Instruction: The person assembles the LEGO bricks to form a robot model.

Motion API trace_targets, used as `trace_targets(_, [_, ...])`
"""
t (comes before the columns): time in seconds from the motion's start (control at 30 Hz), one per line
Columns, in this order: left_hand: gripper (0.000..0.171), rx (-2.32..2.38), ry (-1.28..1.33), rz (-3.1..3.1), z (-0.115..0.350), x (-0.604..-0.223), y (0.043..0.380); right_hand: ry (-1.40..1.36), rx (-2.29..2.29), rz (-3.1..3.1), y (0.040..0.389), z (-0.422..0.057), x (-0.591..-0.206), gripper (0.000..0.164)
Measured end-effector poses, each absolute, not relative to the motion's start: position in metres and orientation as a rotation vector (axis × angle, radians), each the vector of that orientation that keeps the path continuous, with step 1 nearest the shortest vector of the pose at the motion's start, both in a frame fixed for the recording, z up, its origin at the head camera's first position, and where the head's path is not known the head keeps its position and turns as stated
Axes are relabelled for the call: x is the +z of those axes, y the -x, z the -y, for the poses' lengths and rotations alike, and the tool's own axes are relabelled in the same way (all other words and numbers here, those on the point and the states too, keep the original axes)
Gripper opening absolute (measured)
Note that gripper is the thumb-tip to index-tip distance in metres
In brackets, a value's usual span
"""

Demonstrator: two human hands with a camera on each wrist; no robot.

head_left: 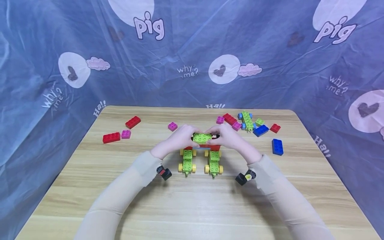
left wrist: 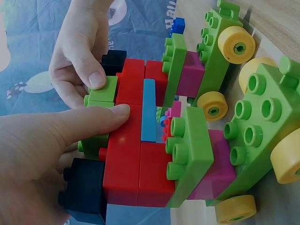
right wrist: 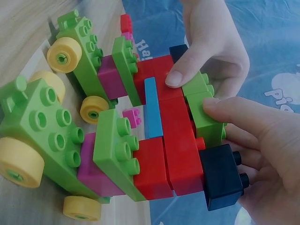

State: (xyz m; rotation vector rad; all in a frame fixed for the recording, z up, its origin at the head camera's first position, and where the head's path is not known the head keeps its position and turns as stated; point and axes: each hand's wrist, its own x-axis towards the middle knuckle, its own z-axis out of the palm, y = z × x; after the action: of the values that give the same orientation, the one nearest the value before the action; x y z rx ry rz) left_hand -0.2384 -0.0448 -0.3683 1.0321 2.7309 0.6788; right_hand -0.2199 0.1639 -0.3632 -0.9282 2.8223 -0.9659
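Both hands hold a brick model on two green wheeled bases, left base [head_left: 187,163] and right base [head_left: 214,164], with yellow wheels. Magenta bricks [left wrist: 213,164] and green bricks [left wrist: 199,136] rise from the bases. Red bricks [left wrist: 123,154] span the top, with a thin blue piece [right wrist: 153,108] beneath their middle. On top sit two lime bricks [head_left: 202,138] side by side between black bricks [right wrist: 222,177]. My left hand [head_left: 180,136] grips the top, thumb on the red brick. Across from it my right hand [head_left: 228,136] presses its thumb on a lime brick, fingers behind, partly hidden.
Loose red bricks [head_left: 111,137] and a magenta brick [head_left: 126,134] lie at the left. Toward the back right are a green base [head_left: 247,120] with blue wheels, blue bricks [head_left: 277,147], a small red brick [head_left: 275,128] and a lime brick [head_left: 259,122]. A patterned cloth hangs behind the table.
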Motion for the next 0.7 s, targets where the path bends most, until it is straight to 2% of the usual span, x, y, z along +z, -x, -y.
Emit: trace_targets(0.7, [0.055,0.692,-1.027,-2.713,0.0438,-0.3675,0.2386,0.843,-0.973,-2.846,0.2168,-0.1636,-0.3655,0.036])
